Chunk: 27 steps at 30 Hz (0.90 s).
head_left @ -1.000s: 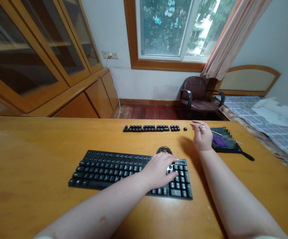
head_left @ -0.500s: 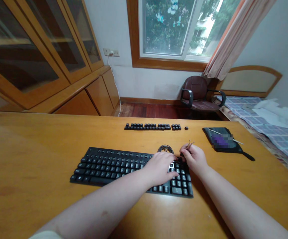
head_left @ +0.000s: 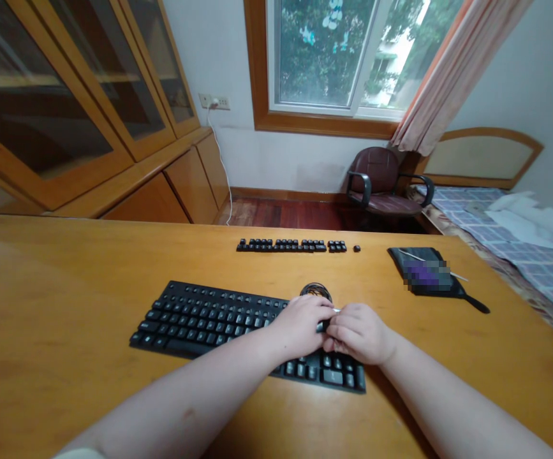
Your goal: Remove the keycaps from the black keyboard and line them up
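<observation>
A black keyboard (head_left: 209,317) lies on the wooden desk (head_left: 66,331) in front of me. My left hand (head_left: 300,326) rests on its right part, fingers bent down over the keys and not wrapped round anything. My right hand (head_left: 360,333) is right beside it, touching it, its fingers curled round a thin light tool whose tip shows between the two hands. A coiled black cable (head_left: 315,290) sits just behind the keyboard. Further back, a row of loose black keycaps (head_left: 290,245) is lined up, with a single keycap (head_left: 356,248) at its right end.
A black pouch (head_left: 400,256) with a thin white stick and a black handle lies at the desk's right. Beyond the desk are a brown armchair (head_left: 381,182), a bed (head_left: 520,242), wooden glass-fronted cabinets (head_left: 89,108) and a window (head_left: 333,54).
My right hand came back from near the pouch to the keyboard, carrying a thin tool, and now presses against my left hand. My left hand has stayed on the keys.
</observation>
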### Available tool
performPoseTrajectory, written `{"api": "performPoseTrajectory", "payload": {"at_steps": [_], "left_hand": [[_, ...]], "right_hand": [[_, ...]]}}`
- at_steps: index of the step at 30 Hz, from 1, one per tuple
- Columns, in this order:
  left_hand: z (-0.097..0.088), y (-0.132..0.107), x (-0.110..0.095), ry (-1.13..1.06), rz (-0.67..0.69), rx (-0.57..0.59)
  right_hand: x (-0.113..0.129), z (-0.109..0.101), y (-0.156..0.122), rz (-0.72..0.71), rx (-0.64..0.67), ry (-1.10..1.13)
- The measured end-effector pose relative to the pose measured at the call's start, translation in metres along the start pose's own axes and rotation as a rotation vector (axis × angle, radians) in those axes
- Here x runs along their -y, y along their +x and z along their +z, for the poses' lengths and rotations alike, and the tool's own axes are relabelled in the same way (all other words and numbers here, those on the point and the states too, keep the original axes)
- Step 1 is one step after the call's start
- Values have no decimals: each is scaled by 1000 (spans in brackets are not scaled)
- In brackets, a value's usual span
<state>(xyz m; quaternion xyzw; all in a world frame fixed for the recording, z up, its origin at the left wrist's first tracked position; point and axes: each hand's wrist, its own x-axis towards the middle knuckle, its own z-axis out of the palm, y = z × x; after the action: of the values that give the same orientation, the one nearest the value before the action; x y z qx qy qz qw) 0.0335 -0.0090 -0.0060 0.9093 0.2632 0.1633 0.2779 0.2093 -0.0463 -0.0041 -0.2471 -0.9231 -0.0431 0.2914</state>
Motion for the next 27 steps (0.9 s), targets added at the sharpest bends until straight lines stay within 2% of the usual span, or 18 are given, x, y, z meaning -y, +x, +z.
{"api": "performPoseTrajectory", "payload": {"at_steps": [4, 8, 16, 27], "left_hand": [[4, 0, -1, 3, -17, -39], [5, 1, -2, 7, -16, -52], [2, 1, -3, 25, 8, -43], [4, 1, -3, 39, -5, -55]], "right_hand": [[-1, 5, -4, 213, -145, 107], [-3, 9, -8, 384, -219, 190], [-2, 10, -5, 508, -266, 185], [-3, 9, -3, 548, -268, 155]]}}
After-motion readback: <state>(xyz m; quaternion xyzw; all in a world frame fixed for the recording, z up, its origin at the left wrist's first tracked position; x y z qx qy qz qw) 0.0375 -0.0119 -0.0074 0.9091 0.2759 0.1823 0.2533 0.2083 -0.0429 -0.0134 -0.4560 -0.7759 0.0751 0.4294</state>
